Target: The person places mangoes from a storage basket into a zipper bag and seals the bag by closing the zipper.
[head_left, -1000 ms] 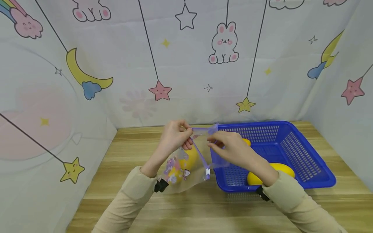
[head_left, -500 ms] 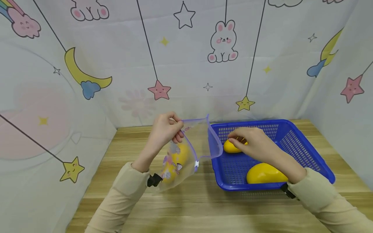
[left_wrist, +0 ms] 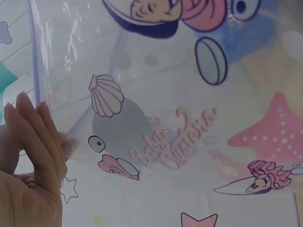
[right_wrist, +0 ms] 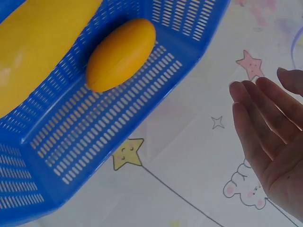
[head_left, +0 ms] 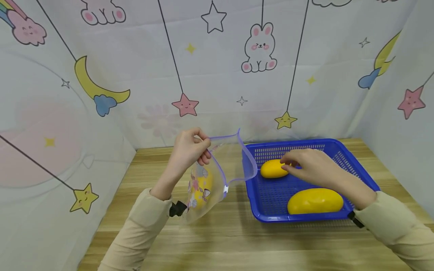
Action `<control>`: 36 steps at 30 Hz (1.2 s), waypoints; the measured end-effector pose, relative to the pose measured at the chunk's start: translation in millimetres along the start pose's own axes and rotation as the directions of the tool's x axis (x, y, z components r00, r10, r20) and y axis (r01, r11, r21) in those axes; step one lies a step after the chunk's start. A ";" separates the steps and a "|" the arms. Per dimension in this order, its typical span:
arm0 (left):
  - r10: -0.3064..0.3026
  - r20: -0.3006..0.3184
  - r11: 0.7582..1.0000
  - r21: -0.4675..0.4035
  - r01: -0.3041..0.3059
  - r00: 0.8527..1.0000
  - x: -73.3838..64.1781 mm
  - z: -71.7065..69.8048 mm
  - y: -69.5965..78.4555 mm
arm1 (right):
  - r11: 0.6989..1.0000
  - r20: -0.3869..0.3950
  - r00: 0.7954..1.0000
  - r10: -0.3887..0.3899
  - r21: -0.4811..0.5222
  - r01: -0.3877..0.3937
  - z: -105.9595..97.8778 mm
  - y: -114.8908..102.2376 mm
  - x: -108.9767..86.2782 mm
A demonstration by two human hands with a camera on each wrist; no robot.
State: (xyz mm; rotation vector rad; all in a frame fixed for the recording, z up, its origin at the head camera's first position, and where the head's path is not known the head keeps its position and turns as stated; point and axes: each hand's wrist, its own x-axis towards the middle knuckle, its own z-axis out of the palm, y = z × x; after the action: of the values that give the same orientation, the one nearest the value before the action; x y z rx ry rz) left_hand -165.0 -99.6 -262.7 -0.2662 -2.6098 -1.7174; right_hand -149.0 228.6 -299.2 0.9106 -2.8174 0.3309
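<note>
Here, the left hand (head_left: 190, 148) pinches a bag (head_left: 213, 182) with unclear pink lettering (left_wrist: 191, 140).

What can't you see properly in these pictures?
The shape of the yellow stuff in the bag: head view, the bag's printed pictures cover parts.
The big fruit's low front: head view, hidden by the basket's rim.
The basket's right end: head view, partly behind the right arm.
Some of the left hand: left wrist view, cut off by the left edge.

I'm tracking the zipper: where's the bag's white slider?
In the head view, the slider is on the bag, below the left hand and left of the blue basket.
</note>
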 end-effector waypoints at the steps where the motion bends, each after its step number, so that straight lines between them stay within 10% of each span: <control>1: 0.001 0.004 1.000 -0.002 -0.001 1.000 -0.5 -0.1 -0.4 | 1.000 0.011 1.000 0.000 -0.007 0.000 0.0 1.5 -1.1; 16: 0.002 0.024 0.999 -0.040 -0.001 1.000 -2.1 -1.9 -3.4 | 0.999 0.195 0.981 -0.023 -0.038 0.031 15.7 23.3 -16.8; 36: 0.020 0.092 0.997 -0.072 -0.013 0.996 -3.5 -4.5 -8.5 | 0.998 0.485 0.874 0.032 -0.057 -0.005 45.2 41.9 -25.4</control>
State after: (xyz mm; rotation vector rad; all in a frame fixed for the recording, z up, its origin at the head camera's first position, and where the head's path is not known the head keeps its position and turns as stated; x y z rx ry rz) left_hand -163.2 -107.5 -269.0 -0.3761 -2.6036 -1.8392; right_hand -157.3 264.2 -355.0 1.0857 -3.2694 0.0206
